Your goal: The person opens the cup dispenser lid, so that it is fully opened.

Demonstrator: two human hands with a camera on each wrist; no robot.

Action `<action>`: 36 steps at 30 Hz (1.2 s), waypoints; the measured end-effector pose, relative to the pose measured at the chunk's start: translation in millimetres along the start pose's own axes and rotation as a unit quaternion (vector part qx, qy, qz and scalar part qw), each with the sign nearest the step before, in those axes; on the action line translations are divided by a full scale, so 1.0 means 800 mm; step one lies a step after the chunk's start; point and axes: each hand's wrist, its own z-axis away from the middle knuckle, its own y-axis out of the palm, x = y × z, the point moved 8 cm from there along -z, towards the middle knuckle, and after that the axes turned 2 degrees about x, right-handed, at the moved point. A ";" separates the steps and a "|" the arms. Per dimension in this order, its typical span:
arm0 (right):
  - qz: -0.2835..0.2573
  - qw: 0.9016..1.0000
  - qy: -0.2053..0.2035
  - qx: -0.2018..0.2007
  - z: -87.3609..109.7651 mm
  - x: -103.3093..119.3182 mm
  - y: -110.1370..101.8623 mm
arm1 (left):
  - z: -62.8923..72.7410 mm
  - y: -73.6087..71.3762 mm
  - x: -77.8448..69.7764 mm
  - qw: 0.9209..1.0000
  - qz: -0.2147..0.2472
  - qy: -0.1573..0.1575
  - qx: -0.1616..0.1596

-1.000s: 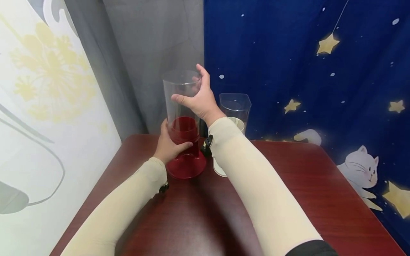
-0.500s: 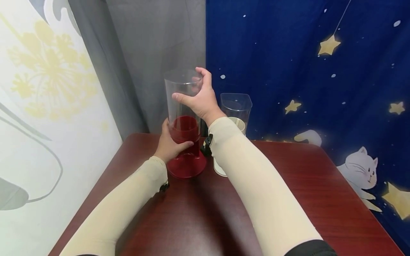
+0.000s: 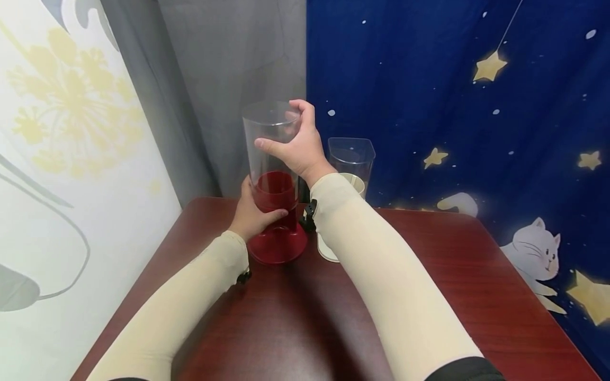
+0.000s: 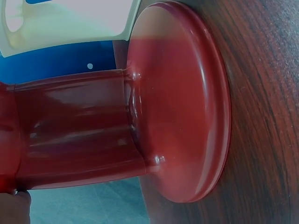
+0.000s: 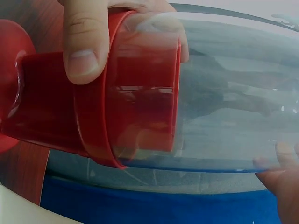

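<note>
A red stand point(image 3: 278, 247) with a wide round foot sits upright on the table. Over its inner ring fits a tall clear cylinder point(image 3: 261, 153), whose lower edge meets the red collar point(image 5: 91, 119) in the right wrist view. My left hand point(image 3: 251, 214) grips the stand around that collar, thumb across the front. Higher up, my right hand point(image 3: 302, 145) holds the clear cylinder near its top rim, the thumb along the near side and the fingers behind. In the left wrist view the stand's neck point(image 4: 74, 130) and foot show, with one fingertip at the edge.
Just right of the stand is a second clear container point(image 3: 350, 153) with a cream inner part and a white base point(image 3: 326, 251), partly hidden by my right sleeve. The dark red table point(image 3: 267, 328) ends at curtains behind and a white patterned panel point(image 3: 71, 211) at left.
My right fingers have bent in a little at the cylinder's rim. Both hands keep their holds, and the stand and cylinder stay nearly where they were.
</note>
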 end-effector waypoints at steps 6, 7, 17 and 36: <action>-0.012 1.000 0.005 -0.011 -0.003 -0.001 -0.003 | -0.002 0.001 0.001 1.000 0.003 0.002 0.000; -0.016 1.000 0.008 -0.014 -0.003 -0.001 -0.005 | -0.002 0.002 0.001 1.000 0.002 0.002 0.000; -0.047 0.997 -0.024 -0.052 -0.016 0.029 -0.033 | -0.005 0.005 0.002 1.000 -0.007 0.005 -0.001; -0.110 0.985 -0.122 -0.058 0.007 0.092 -0.073 | -0.007 0.003 -0.005 0.996 -0.021 0.090 -0.010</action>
